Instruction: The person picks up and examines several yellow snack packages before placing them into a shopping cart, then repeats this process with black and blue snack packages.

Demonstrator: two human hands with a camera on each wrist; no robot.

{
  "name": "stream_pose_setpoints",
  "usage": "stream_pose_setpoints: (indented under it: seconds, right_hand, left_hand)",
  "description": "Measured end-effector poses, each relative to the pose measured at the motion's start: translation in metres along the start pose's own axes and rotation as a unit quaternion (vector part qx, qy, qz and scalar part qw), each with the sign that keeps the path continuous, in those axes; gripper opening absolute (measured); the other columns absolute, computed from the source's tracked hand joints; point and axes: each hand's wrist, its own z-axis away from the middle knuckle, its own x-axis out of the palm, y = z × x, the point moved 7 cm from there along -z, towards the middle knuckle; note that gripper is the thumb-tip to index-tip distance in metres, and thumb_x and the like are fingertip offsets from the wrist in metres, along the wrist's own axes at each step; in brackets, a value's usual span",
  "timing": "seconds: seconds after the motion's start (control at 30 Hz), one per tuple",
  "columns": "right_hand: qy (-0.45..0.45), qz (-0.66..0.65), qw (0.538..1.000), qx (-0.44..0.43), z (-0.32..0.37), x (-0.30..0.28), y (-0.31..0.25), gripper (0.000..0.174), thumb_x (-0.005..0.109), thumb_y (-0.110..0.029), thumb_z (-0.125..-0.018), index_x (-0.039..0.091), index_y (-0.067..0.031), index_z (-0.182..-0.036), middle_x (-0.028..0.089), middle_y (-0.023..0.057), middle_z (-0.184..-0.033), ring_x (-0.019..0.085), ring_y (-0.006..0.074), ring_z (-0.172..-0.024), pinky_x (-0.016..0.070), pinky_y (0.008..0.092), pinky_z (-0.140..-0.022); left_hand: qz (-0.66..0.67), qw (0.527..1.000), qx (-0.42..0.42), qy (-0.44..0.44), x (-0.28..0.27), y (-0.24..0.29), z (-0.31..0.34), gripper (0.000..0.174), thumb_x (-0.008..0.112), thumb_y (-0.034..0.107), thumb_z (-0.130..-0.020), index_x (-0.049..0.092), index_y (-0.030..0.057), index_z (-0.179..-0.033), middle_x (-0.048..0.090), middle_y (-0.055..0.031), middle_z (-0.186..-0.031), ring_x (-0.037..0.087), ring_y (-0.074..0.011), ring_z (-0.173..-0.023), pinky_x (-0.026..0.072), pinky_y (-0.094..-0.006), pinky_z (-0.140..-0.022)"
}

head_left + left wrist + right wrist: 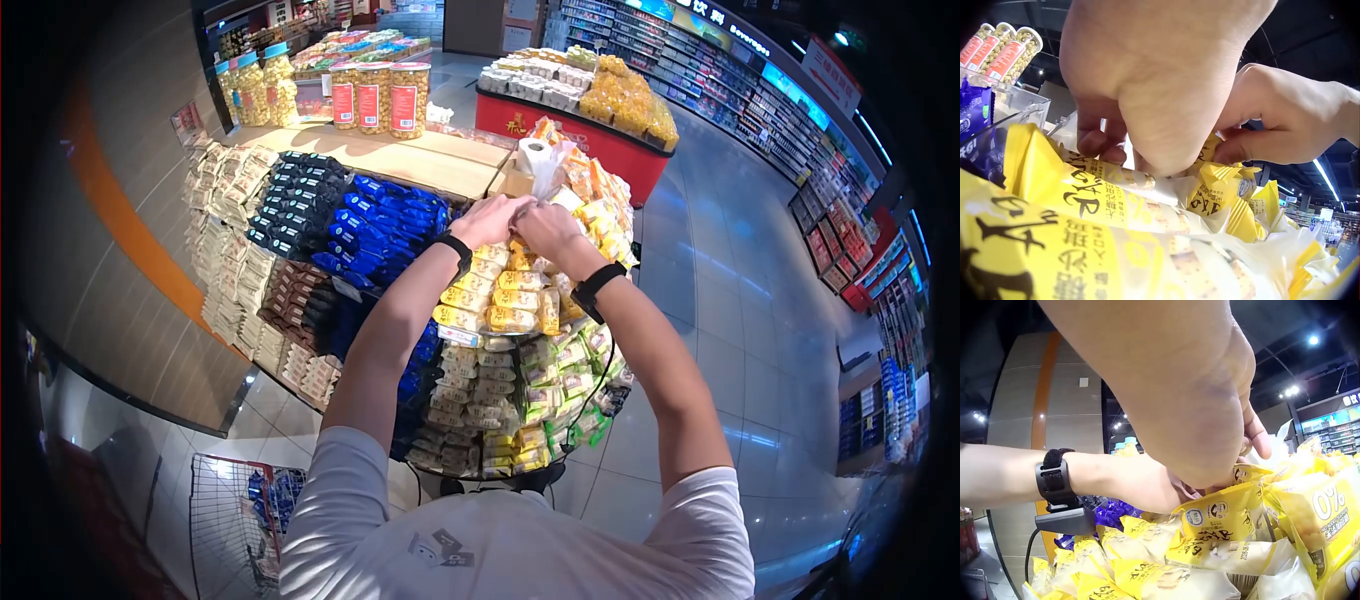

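Both my hands meet on top of a tall rounded stack of yellow snack packets point(505, 300). My left hand point(490, 220) curls its fingers point(1100, 140) down onto a yellow packet point(1216, 190) at the crest of the pile. My right hand point(545, 228) pinches the same packet between thumb and fingers point(1235, 150). In the right wrist view the right hand's fingertips point(1254, 440) sit just above that packet point(1222, 512), and the left hand point(1141, 484), with a black wrist band, lies beside them. What lies beneath the palms is hidden.
Left of the stack are blue packets point(385, 225), dark packets point(300, 200) and cream packets point(225, 185). Jars with red labels point(380, 95) stand on a wooden top behind. A red display island point(590, 135) and shelf aisles point(800, 130) lie beyond. A wire trolley point(240, 510) is at bottom left.
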Motion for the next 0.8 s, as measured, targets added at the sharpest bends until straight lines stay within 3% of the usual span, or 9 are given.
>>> stream_pose_setpoints:
  seconds: [0.1,0.2,0.27,0.33,0.53,0.63,0.73,0.8]
  right_hand:
    - [0.023,-0.085,0.996,0.029,0.009,-0.011,0.008,0.016,0.062,-0.016,-0.095,0.074,-0.0044,-0.093,0.075,0.0154,-0.095,0.076,0.0306,-0.084,0.0622,0.0407,-0.072]
    - [-0.052,-0.04,0.998,0.009,0.012,-0.01,0.007,0.021,0.059,-0.018,-0.098,0.074,-0.0042,-0.1,0.077,0.0157,-0.101,0.077,0.0295,-0.087,0.063,0.0395,-0.073]
    - [-0.05,-0.032,0.998,0.005,0.009,0.0,0.009,0.021,0.058,-0.017,-0.098,0.071,-0.0037,-0.107,0.077,0.0166,-0.1,0.077,0.0308,-0.085,0.0629,0.0399,-0.072]
    - [0.025,-0.061,0.998,0.014,0.011,-0.001,0.012,0.022,0.057,-0.017,-0.099,0.067,-0.0038,-0.113,0.077,0.0164,-0.1,0.077,0.0311,-0.086,0.0627,0.0408,-0.071]
    - [0.018,-0.068,0.997,0.016,0.011,0.007,0.016,0.022,0.055,-0.016,-0.1,0.065,-0.0032,-0.114,0.076,0.0157,-0.103,0.076,0.031,-0.089,0.0624,0.0407,-0.073]
    - [-0.029,-0.049,0.998,0.014,0.011,0.004,0.014,0.022,0.054,-0.014,-0.099,0.065,-0.0034,-0.116,0.076,0.0161,-0.105,0.076,0.0306,-0.092,0.0623,0.0404,-0.075]
    - [0.018,-0.099,0.995,0.027,0.015,0.002,0.019,0.029,0.06,-0.016,-0.096,0.057,-0.0042,-0.122,0.073,0.0179,-0.103,0.074,0.0353,-0.089,0.0598,0.0462,-0.074]
    - [0.014,-0.137,0.99,0.032,0.015,0.004,0.022,0.031,0.061,-0.019,-0.096,0.056,-0.0057,-0.123,0.073,0.0189,-0.104,0.073,0.0375,-0.09,0.0589,0.0481,-0.075]
  left_hand:
    - [0.027,1.0,0.012,-0.005,0.003,-0.007,-0.006,0.067,0.074,0.01,-0.085,0.05,0.0221,-0.147,0.072,-0.0183,-0.11,0.068,-0.0382,-0.107,0.0554,-0.0468,-0.091]
    - [0.067,0.997,0.018,-0.017,0.011,-0.011,-0.009,0.071,0.068,0.003,-0.085,0.048,0.0221,-0.15,0.072,-0.015,-0.106,0.069,-0.0349,-0.102,0.0557,-0.0445,-0.089]
    - [0.087,0.995,0.033,-0.032,0.02,-0.015,-0.014,0.073,0.067,0.002,-0.085,0.045,0.0219,-0.152,0.073,-0.0134,-0.103,0.07,-0.0321,-0.099,0.0557,-0.0434,-0.088]
    - [0.084,0.993,0.005,-0.078,0.013,-0.007,-0.012,0.078,0.065,0.0,-0.085,0.04,0.0219,-0.156,0.073,-0.0125,-0.103,0.07,-0.0307,-0.099,0.0556,-0.0422,-0.088]
    - [0.037,0.994,-0.016,-0.1,0.016,-0.012,-0.013,0.093,0.065,-0.006,-0.082,0.028,0.024,-0.162,0.073,-0.0121,-0.101,0.07,-0.0306,-0.099,0.0559,-0.0415,-0.088]
    - [0.081,0.992,0.022,-0.09,0.019,-0.017,-0.017,0.101,0.064,-0.01,-0.079,0.024,0.0259,-0.165,0.072,-0.0125,-0.105,0.07,-0.0302,-0.099,0.0561,-0.0407,-0.09]
    - [0.112,0.989,0.032,-0.088,0.022,-0.02,-0.018,0.104,0.063,-0.013,-0.078,0.023,0.0269,-0.165,0.071,-0.011,-0.108,0.069,-0.0275,-0.098,0.0557,-0.0385,-0.088]
    - [0.164,0.979,0.035,-0.12,0.027,-0.018,-0.017,0.098,0.061,-0.013,-0.084,0.024,0.0266,-0.166,0.068,-0.0089,-0.125,0.063,-0.0215,-0.104,0.0539,-0.0367,-0.092]
